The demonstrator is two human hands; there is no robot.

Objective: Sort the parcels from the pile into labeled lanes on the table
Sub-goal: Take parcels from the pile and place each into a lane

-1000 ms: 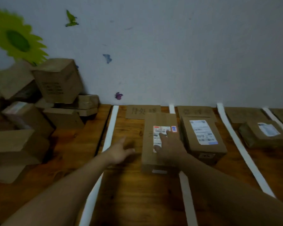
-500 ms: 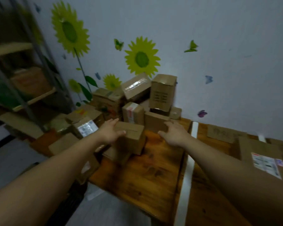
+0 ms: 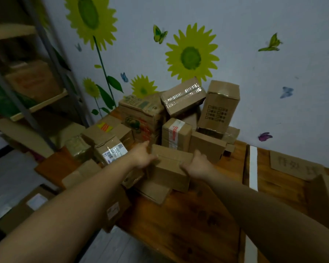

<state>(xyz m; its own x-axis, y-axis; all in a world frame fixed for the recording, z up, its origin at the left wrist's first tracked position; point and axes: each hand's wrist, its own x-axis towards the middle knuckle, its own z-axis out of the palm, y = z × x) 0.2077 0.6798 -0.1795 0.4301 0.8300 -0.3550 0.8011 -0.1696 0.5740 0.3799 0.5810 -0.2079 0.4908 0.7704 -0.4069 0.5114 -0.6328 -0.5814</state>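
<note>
A plain brown cardboard parcel, taped along its top seam with no label showing, sits at the near edge of the pile on the wooden table. The left hand presses its left end and the right hand its right end, fingers curled loosely against the box, clamping it between them. This looks like the pick-up step; next it probably needs lifting clear and turning to find its label. Right of the pile, a white tape strip and a cardboard lane sign mark the lanes.
</note>
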